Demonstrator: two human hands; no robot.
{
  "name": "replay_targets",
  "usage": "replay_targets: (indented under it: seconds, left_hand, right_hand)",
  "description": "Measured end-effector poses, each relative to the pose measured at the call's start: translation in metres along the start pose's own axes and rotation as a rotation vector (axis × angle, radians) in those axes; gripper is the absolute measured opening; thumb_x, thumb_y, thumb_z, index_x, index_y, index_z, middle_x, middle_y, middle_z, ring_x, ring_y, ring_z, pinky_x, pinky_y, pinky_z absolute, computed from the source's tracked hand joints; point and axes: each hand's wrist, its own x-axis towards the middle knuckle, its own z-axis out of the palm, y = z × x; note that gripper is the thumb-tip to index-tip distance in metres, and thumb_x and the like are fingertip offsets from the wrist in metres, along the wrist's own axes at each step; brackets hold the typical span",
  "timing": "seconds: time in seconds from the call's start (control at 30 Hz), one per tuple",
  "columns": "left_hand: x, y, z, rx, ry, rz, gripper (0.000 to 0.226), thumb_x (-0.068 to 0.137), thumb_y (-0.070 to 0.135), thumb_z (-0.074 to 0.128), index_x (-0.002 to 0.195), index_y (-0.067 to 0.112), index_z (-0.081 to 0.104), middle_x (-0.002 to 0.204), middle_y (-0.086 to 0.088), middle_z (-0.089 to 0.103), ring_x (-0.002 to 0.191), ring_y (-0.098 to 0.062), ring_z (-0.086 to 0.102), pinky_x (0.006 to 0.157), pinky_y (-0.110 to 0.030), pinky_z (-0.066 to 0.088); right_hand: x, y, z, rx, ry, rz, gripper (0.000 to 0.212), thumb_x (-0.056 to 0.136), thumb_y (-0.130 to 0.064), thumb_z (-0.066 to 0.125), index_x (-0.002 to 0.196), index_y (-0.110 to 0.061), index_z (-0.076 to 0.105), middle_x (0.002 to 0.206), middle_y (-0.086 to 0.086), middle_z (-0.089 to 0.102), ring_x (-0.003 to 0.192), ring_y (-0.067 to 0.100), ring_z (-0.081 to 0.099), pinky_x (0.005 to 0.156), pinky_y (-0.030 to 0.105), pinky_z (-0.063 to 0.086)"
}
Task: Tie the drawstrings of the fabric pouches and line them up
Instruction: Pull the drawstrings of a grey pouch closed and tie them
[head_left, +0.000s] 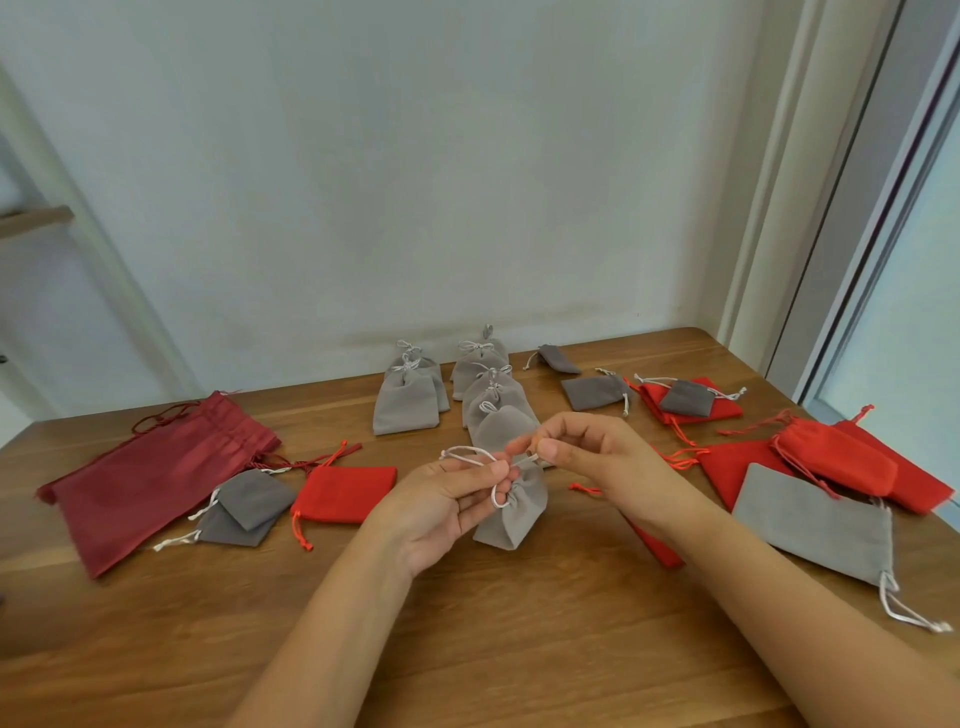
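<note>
Left hand (447, 499): thumb and fingers pinch white drawstring (467, 454) at gathered neck of light grey pouch (511, 514); loop arches over knuckles. Right hand (587, 457): thumb and forefinger nip cord end, just beside left fingertips. Pouch hangs below fingers, base near wooden table (519, 649). Directly behind hands: column of tied grey pouches (498, 410), second column (405, 405) to its left. Red pouch (345, 493) left of left hand. Flat red pouch (654, 545) partly under right forearm. Large grey pouch (815, 525) far right.
</note>
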Motion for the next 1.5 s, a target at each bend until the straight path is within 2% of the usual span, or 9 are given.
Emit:
replay_targets:
  seconds: [0.23,0.33,0.43,0.57,0.7,0.97,1.1,1.27,1.5]
  left_hand:
    - [-0.003,0.003,-0.004,0.144,0.007,0.099,0.009,0.062,0.01,0.073,0.07,0.014,0.077,0.083,-0.007,0.073,0.075,-0.013,0.067,0.078,-0.026,0.05]
    - [-0.004,0.005,-0.006,0.175,0.005,0.166,0.009,0.063,0.009,0.074,0.068,0.014,0.078,0.08,-0.008,0.072,0.074,-0.015,0.063,0.074,-0.026,0.046]
    - [-0.007,0.003,-0.003,0.361,0.007,0.271,0.012,0.072,0.001,0.075,0.074,0.013,0.076,0.076,-0.007,0.071,0.072,-0.015,0.062,0.07,-0.024,0.048]
    - [-0.009,0.001,0.002,0.602,-0.002,0.418,0.009,0.075,0.002,0.076,0.078,0.009,0.072,0.074,0.0,0.071,0.072,-0.007,0.065,0.069,-0.015,0.05]
    - [-0.005,-0.003,0.002,0.713,0.042,0.573,0.01,0.076,0.003,0.077,0.077,0.011,0.07,0.074,0.0,0.072,0.069,-0.008,0.066,0.063,-0.016,0.049]
    - [0.001,-0.015,0.002,1.0,0.204,0.86,0.033,0.078,0.014,0.076,0.077,0.046,0.067,0.078,0.019,0.071,0.076,0.005,0.065,0.068,-0.013,0.05]
    - [0.001,-0.014,0.0,1.027,0.199,0.922,0.019,0.083,0.014,0.072,0.08,0.033,0.069,0.079,0.017,0.068,0.079,0.002,0.064,0.068,-0.011,0.047]
    - [0.002,-0.015,-0.001,0.982,0.147,0.974,0.01,0.085,0.017,0.07,0.087,0.027,0.07,0.085,0.015,0.068,0.084,-0.006,0.064,0.071,-0.022,0.051]
    - [0.005,-0.018,-0.002,0.94,0.165,1.09,0.011,0.081,0.019,0.073,0.086,0.028,0.075,0.085,0.015,0.07,0.083,-0.003,0.065,0.073,-0.018,0.049]
  right_hand:
    - [0.0,0.0,-0.005,0.053,-0.065,-0.04,0.011,0.082,-0.033,0.067,0.078,-0.024,0.071,0.114,0.003,0.069,0.109,0.02,0.061,0.094,0.034,0.045]
    - [-0.001,0.0,-0.005,0.067,-0.1,-0.034,0.015,0.084,-0.026,0.063,0.076,-0.016,0.071,0.117,0.007,0.068,0.106,0.018,0.062,0.089,0.028,0.046]
    - [0.0,0.003,-0.006,0.024,-0.095,-0.032,0.035,0.09,-0.038,0.054,0.08,-0.008,0.068,0.118,0.005,0.068,0.116,0.021,0.059,0.102,0.037,0.043]
    - [0.003,0.009,-0.002,0.014,-0.058,-0.009,0.012,0.089,-0.014,0.064,0.099,-0.008,0.064,0.106,0.003,0.071,0.101,0.015,0.065,0.09,0.026,0.049]
    - [0.004,0.012,-0.001,-0.068,-0.062,-0.028,0.022,0.079,-0.006,0.075,0.095,-0.016,0.064,0.093,0.0,0.07,0.09,0.016,0.066,0.085,0.028,0.051]
    - [0.004,0.016,0.003,-0.086,-0.024,-0.042,0.022,0.074,-0.005,0.08,0.082,-0.018,0.064,0.085,0.002,0.07,0.085,0.019,0.067,0.081,0.03,0.053]
    - [0.005,0.014,0.004,0.133,0.039,0.024,0.01,0.081,-0.009,0.068,0.091,-0.011,0.064,0.082,0.0,0.071,0.081,0.011,0.066,0.075,0.02,0.051]
    - [0.006,0.016,0.004,0.178,0.039,0.064,0.027,0.077,-0.004,0.071,0.103,-0.007,0.064,0.095,0.01,0.073,0.091,0.018,0.069,0.083,0.026,0.054]
    - [0.004,0.011,0.005,0.202,0.114,0.031,0.026,0.066,-0.002,0.076,0.089,-0.01,0.067,0.079,0.012,0.074,0.076,0.016,0.072,0.072,0.023,0.055]
